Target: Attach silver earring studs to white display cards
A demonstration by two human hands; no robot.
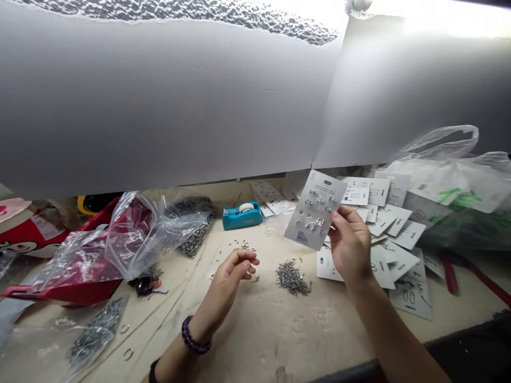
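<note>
Gripping a card [315,210] by its right edge, a worker's right hand [351,250] lifts it at a tilt above the surface [255,324], far of a heap [293,277] of small metal pieces. The right fingers pinch the card between thumb and fingertips; the left hand [235,274] hovers left of the heap, its fingers loosely bent, with nothing seen in them.

Small pieces dot the card in rows, too fine to tell whether each sits firmly. With the hold on one edge only, the card could swing or flex, and a loose piece could drop among its lookalikes in the heap. The thumb, close to the nearest piece, could also nudge it free.

Strays [239,244] lie just beyond the left hand; a careless sweep of the fingers could scatter them toward the tape dispenser [242,215]. On the right, overlapping cards form a loose pile [385,218] just beside the right wrist, where a bump could send the top ones sliding. Farther right, a plastic bag [459,181] crowds that pile, and if it slumped, it could push the cards askew.
</note>
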